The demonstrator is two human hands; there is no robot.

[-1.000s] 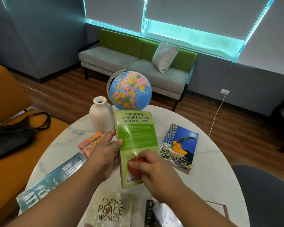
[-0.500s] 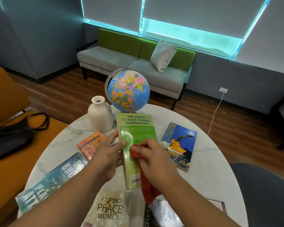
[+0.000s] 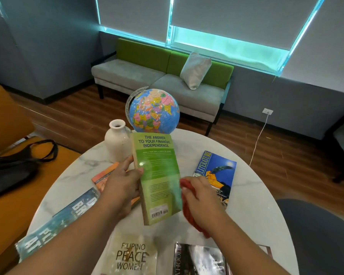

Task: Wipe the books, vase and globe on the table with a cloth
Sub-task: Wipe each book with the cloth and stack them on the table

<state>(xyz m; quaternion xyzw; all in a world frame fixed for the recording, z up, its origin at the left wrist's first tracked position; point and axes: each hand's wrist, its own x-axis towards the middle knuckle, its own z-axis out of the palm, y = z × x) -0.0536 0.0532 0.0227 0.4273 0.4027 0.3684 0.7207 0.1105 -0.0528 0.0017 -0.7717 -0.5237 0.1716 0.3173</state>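
Observation:
My left hand (image 3: 121, 187) grips a green book (image 3: 157, 175) by its left edge and holds it above the round marble table (image 3: 252, 199), back cover towards me. At the book's right edge, my right hand (image 3: 203, 203) grips a red cloth (image 3: 187, 213). A white vase (image 3: 117, 141) and a colourful globe (image 3: 154, 112) stand at the table's far side. Lying flat on the table are a blue Literature book (image 3: 216, 171), an orange book (image 3: 103, 175) partly hidden under my left hand, a teal book (image 3: 56, 223), a Filipino Peace Women book (image 3: 131, 255) and a dark book (image 3: 199, 261).
A yellow seat with a black bag (image 3: 12, 167) stands left of the table. A dark chair (image 3: 318, 235) is at the right. Beyond the table are wooden floor, a grey and green sofa (image 3: 163, 76) with a cushion, and a white cable (image 3: 258, 139) from a wall socket.
My right hand with the red cloth has moved from the lower middle of the green cover up and across to its right edge. The left hand has lifted and tilted the book slightly.

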